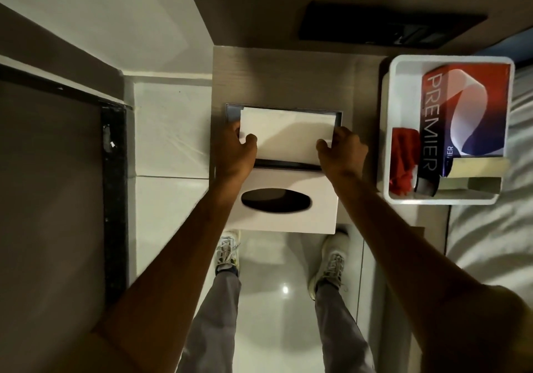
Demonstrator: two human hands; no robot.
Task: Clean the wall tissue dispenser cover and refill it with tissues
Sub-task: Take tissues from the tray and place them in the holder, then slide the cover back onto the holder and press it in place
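Note:
A white stack of tissues (285,133) sits in the dark recessed dispenser frame (230,111) set in the wood panel. My left hand (238,153) grips the stack's left edge and my right hand (341,152) grips its right edge, thumbs on the front face. Below the stack hangs the white dispenser cover (288,222), swung open, with its dark oval slot (275,200) facing me.
A white tray (388,141) at the right holds a red and blue PREMIER tissue box (461,118), a red cloth (402,162) and a torn box flap (476,167). A dark panel (389,26) is on the wall above. My shoes (227,253) stand on glossy floor tiles.

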